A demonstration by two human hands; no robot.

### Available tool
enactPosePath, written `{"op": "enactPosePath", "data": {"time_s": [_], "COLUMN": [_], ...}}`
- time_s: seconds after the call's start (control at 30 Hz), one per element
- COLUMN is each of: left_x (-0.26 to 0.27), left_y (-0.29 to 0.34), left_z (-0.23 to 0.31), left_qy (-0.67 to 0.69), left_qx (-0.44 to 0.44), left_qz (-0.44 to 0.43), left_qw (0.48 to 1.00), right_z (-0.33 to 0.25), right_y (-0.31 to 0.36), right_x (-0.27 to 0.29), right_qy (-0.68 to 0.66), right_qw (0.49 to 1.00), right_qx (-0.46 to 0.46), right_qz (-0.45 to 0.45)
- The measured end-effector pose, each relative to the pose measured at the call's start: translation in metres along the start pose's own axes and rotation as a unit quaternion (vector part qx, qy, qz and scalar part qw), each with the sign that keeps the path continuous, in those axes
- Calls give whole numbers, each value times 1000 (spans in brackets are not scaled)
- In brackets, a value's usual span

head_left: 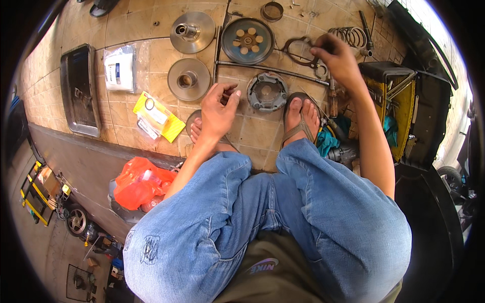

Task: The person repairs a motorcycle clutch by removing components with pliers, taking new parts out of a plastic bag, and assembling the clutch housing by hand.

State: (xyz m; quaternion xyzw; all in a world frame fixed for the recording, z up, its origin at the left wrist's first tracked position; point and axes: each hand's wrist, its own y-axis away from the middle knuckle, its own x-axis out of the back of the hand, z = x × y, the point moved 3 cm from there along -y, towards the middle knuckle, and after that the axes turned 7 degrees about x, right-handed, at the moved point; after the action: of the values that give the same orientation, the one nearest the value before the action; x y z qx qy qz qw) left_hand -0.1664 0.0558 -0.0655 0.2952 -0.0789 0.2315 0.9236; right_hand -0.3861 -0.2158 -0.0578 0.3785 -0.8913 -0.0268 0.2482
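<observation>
Fingers point(318, 49) of the right hand point(339, 58) look clamped on the edge of a thin metal ring plate point(304, 63) — it sits right of the upper centre of the frame, above the tiled floor point(252, 129). The left hand point(221, 111) is near the centre with its fingers curled; whether they meet the thumb or hold anything, I cannot tell. Just right of it lies a round clutch shoe assembly point(268, 92), and higher up a clutch bell point(247, 41) with holes around its hub. Left of the bell lie two metal pulley discs point(189, 80), one above the other. A long metal rod point(283, 72) runs between bell and shoe assembly, ending near a screwdriver point(333, 101). At the top are a short metal sleeve point(271, 18) and, farther right, a coil spring point(349, 36). An open yellow toolbox point(404, 121) stands at right. Toward the upper left lie a yellow packet point(173, 129), a white packet point(119, 70) and a dark tray point(81, 96) — a red plastic bag point(141, 184) is lower down.
</observation>
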Motion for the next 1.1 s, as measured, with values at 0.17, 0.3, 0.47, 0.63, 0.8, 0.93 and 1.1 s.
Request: {"op": "enactPosePath", "data": {"time_s": [0.17,0.3,0.47,0.63,0.8,0.93,1.1], "left_x": [-6,-9,1,11,5,1,-13], "left_y": [1,5,6,23,30,33,27], "left_z": [58,99,86,59,38,31,16], "left_qy": [17,-56,-89,98,207,255,195], "left_qx": [-94,-307,-308,94,157,198,194], "left_qz": [-49,-7,-38,-146,-189,-189,-176], "left_qw": [994,950,947,980,947,927,945], "right_z": [-54,-76,-88,-87,-84,-81,-52], "right_y": [36,55,65,78,80,80,86], "right_x": [5,-19,-47,-67,-78,-77,-82], "right_qy": [-311,-395,-382,-395,-302,-288,-112], "right_qw": [933,902,898,871,898,898,957], "right_qx": [-175,-174,-208,-266,-290,-297,-238], "right_qz": [43,0,-64,-124,-137,-150,-123]}}
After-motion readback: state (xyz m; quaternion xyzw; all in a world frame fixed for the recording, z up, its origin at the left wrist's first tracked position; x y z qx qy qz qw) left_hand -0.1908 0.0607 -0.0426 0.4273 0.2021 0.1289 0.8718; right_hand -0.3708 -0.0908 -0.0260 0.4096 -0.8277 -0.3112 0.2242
